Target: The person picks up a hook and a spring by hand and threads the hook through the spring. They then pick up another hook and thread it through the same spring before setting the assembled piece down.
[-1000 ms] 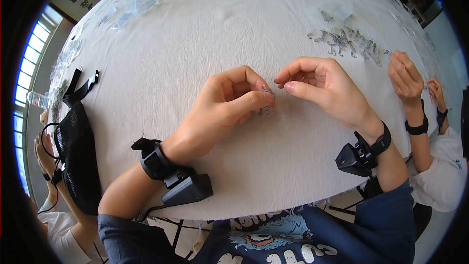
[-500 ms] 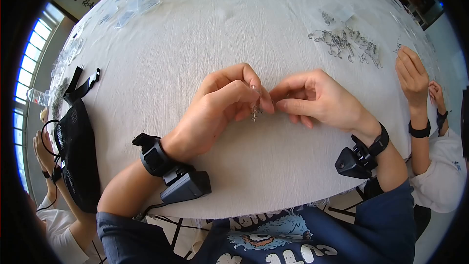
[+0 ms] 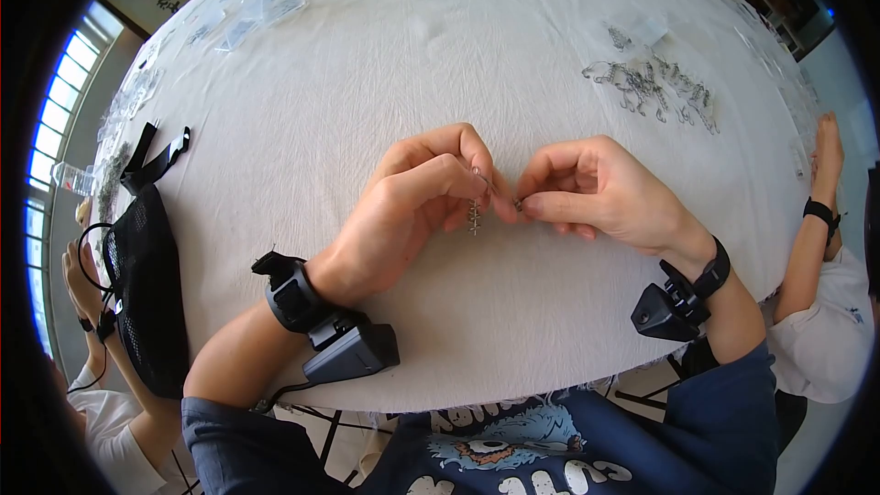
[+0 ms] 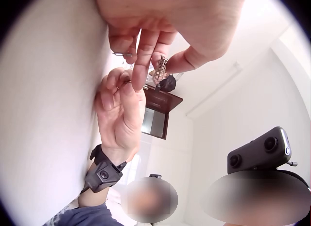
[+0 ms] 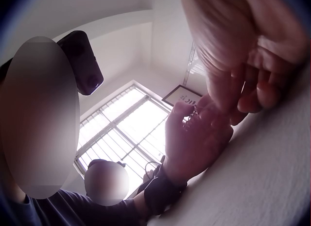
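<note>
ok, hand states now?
Left hand: pinching a small metal charm.
Right hand: pinching a tiny metal piece beside it.

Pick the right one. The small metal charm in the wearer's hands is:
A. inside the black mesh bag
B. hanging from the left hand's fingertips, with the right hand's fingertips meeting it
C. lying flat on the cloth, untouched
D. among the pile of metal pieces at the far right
B: the charm dangles below the left hand, whose fingers pinch its top, and the right hand pinches in beside it above the cloth.
</note>
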Motion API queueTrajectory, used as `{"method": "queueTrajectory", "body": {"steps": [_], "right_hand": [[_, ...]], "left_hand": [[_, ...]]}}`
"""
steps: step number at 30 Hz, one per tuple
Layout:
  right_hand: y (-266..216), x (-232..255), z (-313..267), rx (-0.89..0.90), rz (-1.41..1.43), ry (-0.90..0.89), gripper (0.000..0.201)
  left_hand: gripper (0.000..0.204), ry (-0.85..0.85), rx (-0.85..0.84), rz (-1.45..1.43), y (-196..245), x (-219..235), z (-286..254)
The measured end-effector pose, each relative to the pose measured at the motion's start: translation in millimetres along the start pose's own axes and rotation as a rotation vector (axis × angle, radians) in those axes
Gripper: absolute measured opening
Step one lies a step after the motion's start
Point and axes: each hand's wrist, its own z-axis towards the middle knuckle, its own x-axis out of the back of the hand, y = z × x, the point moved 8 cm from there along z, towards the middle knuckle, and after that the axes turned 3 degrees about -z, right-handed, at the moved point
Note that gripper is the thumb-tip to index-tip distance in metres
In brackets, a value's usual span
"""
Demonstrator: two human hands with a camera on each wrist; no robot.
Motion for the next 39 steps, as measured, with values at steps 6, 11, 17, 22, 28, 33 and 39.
{"method": "queueTrajectory", "body": {"steps": [6,11,17,22,28,33,39], "right_hand": [[-2.0,9.4,-2.0,0.048,-0.002,0.054,0.017],[-7.6,14.1,-3.6,0.095,-0.011,0.087,0.017],[-11.7,14.3,-5.6,0.144,-0.026,0.1,0.016],[-14.3,13.4,-7.4,0.144,-0.018,0.085,0.016],[-16.2,9.7,-7.3,0.159,-0.024,0.089,0.016],[-15.9,9.5,-7.5,0.136,-0.056,0.102,0.016],[-17.7,11.8,-7.6,0.161,-0.092,0.136,0.016]], "left_hand": [[0.007,0.043,0.005,-0.022,2.2,1.6,-1.4],[0.01,0.075,0.023,0.005,0.1,2.1,-0.8],[0.014,-0.022,0.027,0.083,3.9,-2.8,-1.8],[0.011,0.009,0.032,0.165,5.4,-5.0,-2.6],[0.012,0.011,0.0,0.275,3.8,-7.9,-1.6],[0.012,0.019,-0.002,0.294,2.2,-6.7,-1.4],[0.012,0.04,0.032,0.273,0.0,-4.8,-2.0]]}}
